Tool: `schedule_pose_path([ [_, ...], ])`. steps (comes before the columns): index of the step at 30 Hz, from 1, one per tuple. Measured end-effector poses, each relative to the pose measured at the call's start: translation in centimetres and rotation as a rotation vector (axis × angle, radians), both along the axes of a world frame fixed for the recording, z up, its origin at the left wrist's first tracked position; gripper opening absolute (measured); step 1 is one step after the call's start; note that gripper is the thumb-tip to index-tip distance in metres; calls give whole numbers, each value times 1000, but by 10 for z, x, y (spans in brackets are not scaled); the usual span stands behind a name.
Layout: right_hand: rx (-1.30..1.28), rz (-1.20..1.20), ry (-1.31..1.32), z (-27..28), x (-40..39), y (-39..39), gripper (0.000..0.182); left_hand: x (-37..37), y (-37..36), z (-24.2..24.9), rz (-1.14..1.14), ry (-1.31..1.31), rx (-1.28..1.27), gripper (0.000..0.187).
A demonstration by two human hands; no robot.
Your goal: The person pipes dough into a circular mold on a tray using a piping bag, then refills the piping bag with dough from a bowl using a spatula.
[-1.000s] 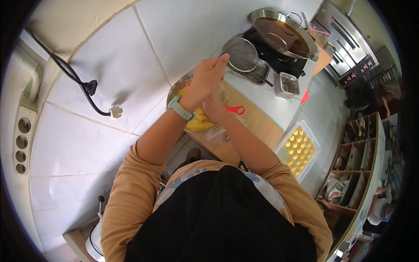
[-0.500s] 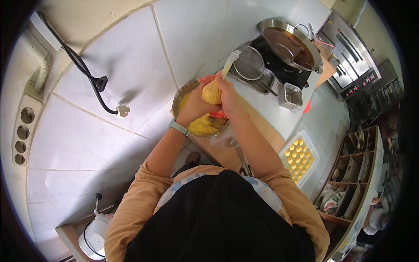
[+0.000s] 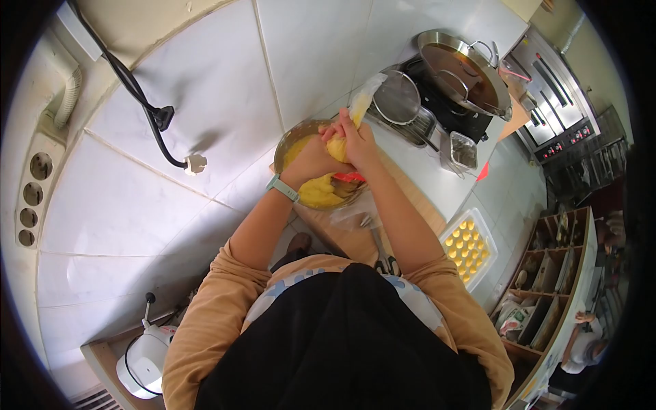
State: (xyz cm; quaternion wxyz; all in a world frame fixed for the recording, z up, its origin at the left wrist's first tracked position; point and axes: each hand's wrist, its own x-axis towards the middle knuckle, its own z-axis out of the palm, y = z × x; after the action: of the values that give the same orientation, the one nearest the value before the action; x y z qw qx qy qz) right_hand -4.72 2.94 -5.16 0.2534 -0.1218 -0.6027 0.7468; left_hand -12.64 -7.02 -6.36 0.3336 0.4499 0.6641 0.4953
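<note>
A clear piping bag (image 3: 336, 149) filled with a yellow mixture is held between both my hands, its upper end sticking up past the fingers. My left hand (image 3: 314, 160), with a watch on the wrist, wraps the bag's body from the left. From the right, my right hand (image 3: 360, 145) closes round the bag near its upper part. Under them stands a metal bowl (image 3: 279, 152) containing thick yellow batter (image 3: 320, 193). A spatula with a red part (image 3: 348, 177) rests in the bowl, partly covered by my hands. The bag's tip is hidden.
Scissors (image 3: 387, 262) and crumpled clear plastic (image 3: 350, 217) lie on the wooden board (image 3: 328, 230). A strainer (image 3: 397, 98) and a wide pan of dark liquid (image 3: 454, 72) on a stove are beyond. Right, a white tray (image 3: 489, 254) holds several yellow rounds; another person (image 3: 586, 345) is far right.
My fingers have closed further over the piping bag, so less of its bulging body shows. More yellow filling shows in its upper end. The view has shifted slightly.
</note>
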Motion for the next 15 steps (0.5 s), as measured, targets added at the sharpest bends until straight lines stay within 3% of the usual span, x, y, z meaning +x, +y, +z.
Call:
schedule_pose_path([
  [4,-22,-153,-72,-16,-6,5,53,-14,-9,-25,-23,-65,-23,93],
  [7,86,-219,-61,-24,-9,10,54,-22,-38,-24,188,26,-9,104],
  [10,75,-266,-72,-30,-8,9,55,-19,-77,-2,247,-113,36,82],
  [15,37,-363,-62,-46,-13,11,53,-12,-128,-12,317,-356,94,68],
])
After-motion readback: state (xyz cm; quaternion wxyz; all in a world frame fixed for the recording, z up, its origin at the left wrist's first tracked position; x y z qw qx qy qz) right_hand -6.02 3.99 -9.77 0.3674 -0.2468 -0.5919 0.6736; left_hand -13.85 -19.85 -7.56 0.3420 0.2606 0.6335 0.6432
